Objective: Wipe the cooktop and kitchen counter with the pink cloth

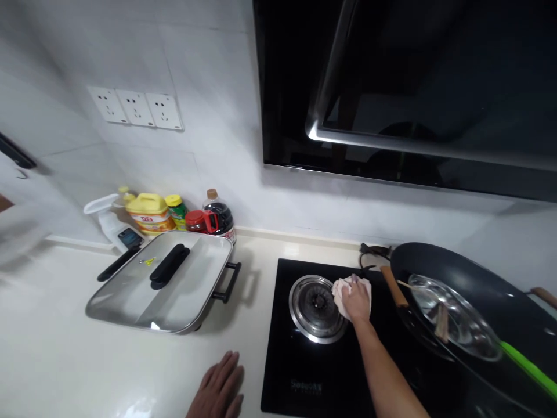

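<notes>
My right hand (357, 302) presses a crumpled white cloth (343, 288) against the right edge of the round steel burner (314, 307) on the black glass hob (304, 371). My left hand (220, 390) rests flat on the pale countertop (52, 348), just left of the hob's front corner, fingers spread and holding nothing.
A dark wok (474, 307) with a glass lid and a green-handled utensil (526, 366) sits on the hob's right side. A rectangular electric pan with a lid (167, 281) stands to the left. Bottles and jars (174, 213) line the tiled wall. A black range hood (413, 87) hangs above.
</notes>
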`<state>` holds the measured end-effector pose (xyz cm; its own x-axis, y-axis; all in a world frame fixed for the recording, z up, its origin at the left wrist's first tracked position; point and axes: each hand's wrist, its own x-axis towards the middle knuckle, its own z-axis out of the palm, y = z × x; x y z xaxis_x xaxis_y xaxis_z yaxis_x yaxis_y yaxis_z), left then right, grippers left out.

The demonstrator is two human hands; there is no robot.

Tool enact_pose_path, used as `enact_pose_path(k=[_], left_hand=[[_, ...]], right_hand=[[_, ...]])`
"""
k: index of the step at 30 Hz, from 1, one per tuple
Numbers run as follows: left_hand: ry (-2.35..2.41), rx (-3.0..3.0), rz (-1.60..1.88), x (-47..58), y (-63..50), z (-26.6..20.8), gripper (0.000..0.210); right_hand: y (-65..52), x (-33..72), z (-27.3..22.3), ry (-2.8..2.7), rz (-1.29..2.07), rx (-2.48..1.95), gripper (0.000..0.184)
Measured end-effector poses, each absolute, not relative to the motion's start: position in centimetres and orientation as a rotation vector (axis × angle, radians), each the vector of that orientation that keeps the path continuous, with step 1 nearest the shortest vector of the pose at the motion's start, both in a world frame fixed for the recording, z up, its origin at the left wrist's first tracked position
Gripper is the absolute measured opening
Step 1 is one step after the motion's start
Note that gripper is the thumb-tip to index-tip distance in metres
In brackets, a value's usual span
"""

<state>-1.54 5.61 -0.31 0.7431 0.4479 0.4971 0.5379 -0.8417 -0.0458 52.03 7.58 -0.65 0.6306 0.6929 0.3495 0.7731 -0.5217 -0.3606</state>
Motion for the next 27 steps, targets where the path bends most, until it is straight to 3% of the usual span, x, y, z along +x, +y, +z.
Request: enact_pose_path(k=[8,16,27], left_hand=[[-0.812,-2.757,-0.571,-1.0,4.7,2.3,0.054],[-0.886,-2.805,-0.541,-1.1,4.4,2.4,0.053],[-0.863,-2.822,-0.563,-1.0,4.9,2.5,0.047]], right_hand=[[16.9,52.0,0.4,-1.455,-0.045,-2.276,0.043],[23.1,41.7,1.6,-1.766,0.046,-2.04,0.042],[10.6,28.7,1.9,-1.854,0.126,-1.778,0.041]])
